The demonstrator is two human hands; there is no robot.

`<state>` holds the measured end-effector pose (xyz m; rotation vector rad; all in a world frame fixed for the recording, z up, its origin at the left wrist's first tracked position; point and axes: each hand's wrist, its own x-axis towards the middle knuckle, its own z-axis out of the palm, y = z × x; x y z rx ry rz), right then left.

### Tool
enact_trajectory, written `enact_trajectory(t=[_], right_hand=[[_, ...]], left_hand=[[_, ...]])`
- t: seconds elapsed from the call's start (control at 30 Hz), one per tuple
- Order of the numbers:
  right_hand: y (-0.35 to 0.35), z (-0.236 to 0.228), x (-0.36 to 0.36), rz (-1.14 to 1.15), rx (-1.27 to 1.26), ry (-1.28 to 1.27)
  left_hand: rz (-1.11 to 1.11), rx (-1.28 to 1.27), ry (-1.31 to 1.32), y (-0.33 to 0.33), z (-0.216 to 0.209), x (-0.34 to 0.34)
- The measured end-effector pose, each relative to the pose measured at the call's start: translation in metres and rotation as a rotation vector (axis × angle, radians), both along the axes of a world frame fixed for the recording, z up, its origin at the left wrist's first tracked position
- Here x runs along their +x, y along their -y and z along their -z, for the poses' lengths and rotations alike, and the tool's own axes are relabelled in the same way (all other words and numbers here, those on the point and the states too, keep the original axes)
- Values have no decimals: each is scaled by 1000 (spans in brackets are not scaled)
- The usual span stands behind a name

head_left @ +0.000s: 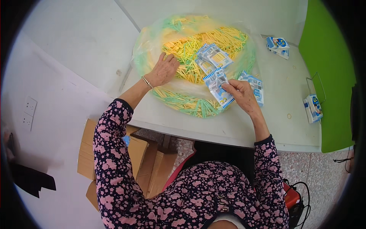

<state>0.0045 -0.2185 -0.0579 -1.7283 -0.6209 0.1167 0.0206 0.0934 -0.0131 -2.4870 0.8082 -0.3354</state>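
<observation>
Packet [216,88] pinched between thumb and right-hand fingers [236,83]; left-hand fingers [169,59] half-curled at sticks [187,57], hold unclear.

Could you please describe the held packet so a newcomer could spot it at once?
Find the big clear bag of yellow and green sticks on the table. Over its lower-right edge is a blue-and-white packet, pinched by the right hand, while neighbouring packets lie loose.
</observation>
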Motion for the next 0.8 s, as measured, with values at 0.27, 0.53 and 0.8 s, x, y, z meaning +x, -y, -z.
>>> enact_trajectory(t=[0.27,0.53,0.8], right_hand=[[0,1,6,-31,66,-57],[-19,-17,11,-26,316,-203],[-74,-16,16,-22,704,-423]], left_hand=[[-131,-488,-36,1,-4,10],[-118,-1330,-516,20,-21,10],[-291,-2247,-915,50,-12,14]])
